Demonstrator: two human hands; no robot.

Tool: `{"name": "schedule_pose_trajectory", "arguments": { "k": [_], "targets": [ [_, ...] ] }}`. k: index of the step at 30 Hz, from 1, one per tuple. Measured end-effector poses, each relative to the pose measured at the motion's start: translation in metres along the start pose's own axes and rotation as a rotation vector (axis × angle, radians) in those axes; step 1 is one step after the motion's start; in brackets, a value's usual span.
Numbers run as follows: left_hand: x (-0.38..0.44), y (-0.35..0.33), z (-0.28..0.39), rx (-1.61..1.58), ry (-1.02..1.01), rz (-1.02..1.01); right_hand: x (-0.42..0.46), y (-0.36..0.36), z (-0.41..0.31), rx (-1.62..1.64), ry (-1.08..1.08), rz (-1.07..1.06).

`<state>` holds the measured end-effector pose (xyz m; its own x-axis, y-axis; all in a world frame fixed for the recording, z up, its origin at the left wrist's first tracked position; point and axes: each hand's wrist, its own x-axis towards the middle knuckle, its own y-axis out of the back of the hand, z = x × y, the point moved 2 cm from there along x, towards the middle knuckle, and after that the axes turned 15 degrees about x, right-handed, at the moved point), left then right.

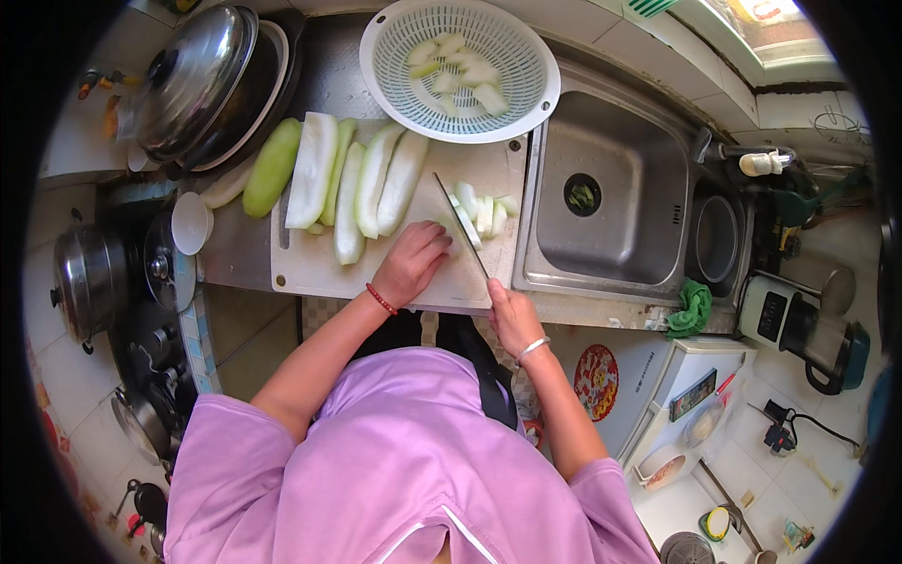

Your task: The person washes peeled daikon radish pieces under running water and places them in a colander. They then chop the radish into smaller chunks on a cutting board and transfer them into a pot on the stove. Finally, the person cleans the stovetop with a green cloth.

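Observation:
My right hand (514, 319) grips the handle of a kitchen knife (461, 224), whose blade points away from me over a white cutting board (402, 278). Just left of the blade, the curled fingers of my left hand (417, 255) press on a pale gourd piece (453, 243), mostly covered and blurred. Several cut chunks of gourd (486, 215) lie right of the knife, one of them against the blade. Long peeled gourd strips (403, 180) rest side by side on the board's left half. A whole-looking green gourd section (273, 168) lies at its left edge.
A white colander (546, 67) with gourd chunks stands behind the board. To the right is a steel sink (613, 233) with green scraps in its drain; a green cloth (690, 309) hangs at its front edge. Lidded pans (201, 77) and white bowls (190, 222) stand left.

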<state>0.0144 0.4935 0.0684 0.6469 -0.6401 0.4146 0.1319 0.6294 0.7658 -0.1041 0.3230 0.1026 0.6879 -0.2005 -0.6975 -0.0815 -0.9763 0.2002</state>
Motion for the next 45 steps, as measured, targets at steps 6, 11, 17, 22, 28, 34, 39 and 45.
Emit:
{"name": "schedule_pose_trajectory", "arguments": {
  "k": [6, 11, 17, 22, 28, 34, 39, 45],
  "targets": [
    [-0.001, -0.002, -0.002, -0.004, 0.003, 0.018, -0.036, 0.013, -0.01, -0.055, -0.064, -0.056],
    [-0.002, -0.002, -0.001, -0.007, 0.008, 0.026, -0.039, 0.01, -0.009, -0.162, -0.124, -0.046],
    [-0.007, -0.008, -0.005, -0.035, 0.029, 0.036, 0.003, -0.009, 0.009, -0.253, -0.131, -0.016],
    [-0.009, 0.001, 0.001, -0.012, 0.039, 0.026, 0.013, -0.014, -0.002, -0.191, -0.048, 0.006],
    [-0.008, -0.005, 0.004, -0.012, 0.096, 0.078, -0.011, 0.009, -0.016, -0.089, 0.008, -0.06],
    [-0.007, -0.007, 0.003, -0.011, 0.089, 0.069, -0.028, 0.017, -0.019, -0.173, -0.018, -0.08],
    [-0.011, -0.011, -0.001, -0.019, 0.087, 0.071, -0.02, 0.015, -0.021, -0.213, -0.157, -0.12],
    [-0.01, -0.013, 0.001, -0.014, 0.081, 0.091, -0.003, 0.005, -0.005, -0.239, -0.152, -0.114]
  ]
}}
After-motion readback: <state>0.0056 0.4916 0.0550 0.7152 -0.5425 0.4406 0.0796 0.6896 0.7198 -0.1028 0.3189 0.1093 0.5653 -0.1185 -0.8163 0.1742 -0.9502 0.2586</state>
